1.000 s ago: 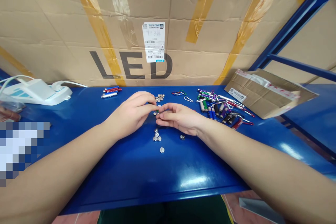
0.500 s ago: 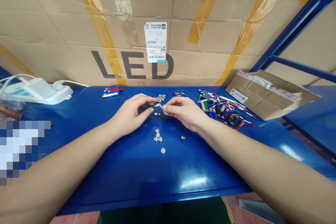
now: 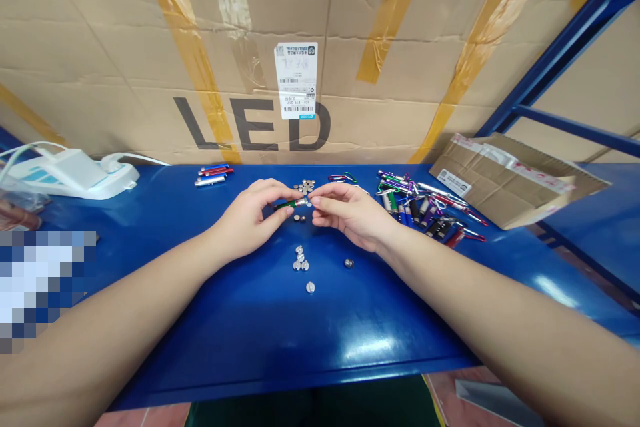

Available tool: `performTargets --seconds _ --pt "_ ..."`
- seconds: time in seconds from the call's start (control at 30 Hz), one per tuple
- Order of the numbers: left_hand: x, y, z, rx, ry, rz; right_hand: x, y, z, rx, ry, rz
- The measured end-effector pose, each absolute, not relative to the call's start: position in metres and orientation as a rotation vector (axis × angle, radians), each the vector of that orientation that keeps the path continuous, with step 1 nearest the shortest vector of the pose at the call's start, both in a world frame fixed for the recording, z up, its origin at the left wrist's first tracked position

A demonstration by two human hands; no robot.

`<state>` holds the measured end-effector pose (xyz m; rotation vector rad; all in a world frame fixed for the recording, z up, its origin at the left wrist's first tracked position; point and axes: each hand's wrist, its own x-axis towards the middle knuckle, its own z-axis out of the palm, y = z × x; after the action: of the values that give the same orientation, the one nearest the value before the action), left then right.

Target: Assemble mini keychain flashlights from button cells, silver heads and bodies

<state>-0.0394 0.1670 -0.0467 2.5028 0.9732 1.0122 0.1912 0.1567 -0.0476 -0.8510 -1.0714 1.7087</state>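
My left hand [image 3: 255, 219] pinches a small green metal flashlight [image 3: 286, 205] between thumb and fingers, its silver end pointing right. At that end, the thumb and index finger of my right hand [image 3: 350, 213] are closed together; a tiny silver piece shows at their tips, too small to name. Just beyond lie several button cells [image 3: 306, 185] in a loose cluster, and two more small round pieces [image 3: 300, 218] lie below the flashlight. Nearer to me are several silver slotted caps [image 3: 301, 259], with a single one [image 3: 311, 287] closer still and another [image 3: 349, 263] to the right.
Several colored flashlights with carabiners [image 3: 425, 207] are piled on the right, beside an open cardboard box [image 3: 505, 177]. A few slim ones [image 3: 213, 175] and a white power strip [image 3: 75, 173] lie left on the blue table [image 3: 240, 333]. A large carton [image 3: 250, 47] stands behind.
My right fingertips have shifted slightly up at the flashlight's end, and the lower fingers have loosened a little. My left hand still holds the flashlight in nearly the same place.
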Motion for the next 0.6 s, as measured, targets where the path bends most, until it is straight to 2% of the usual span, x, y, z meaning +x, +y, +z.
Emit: performTargets --seconds 0.6 --pt "-0.0373 0.1642 -0.0435 2.486 0.901 0.975 0.1894 0.1534 -0.0485 -0.830 -1.233 1.655"
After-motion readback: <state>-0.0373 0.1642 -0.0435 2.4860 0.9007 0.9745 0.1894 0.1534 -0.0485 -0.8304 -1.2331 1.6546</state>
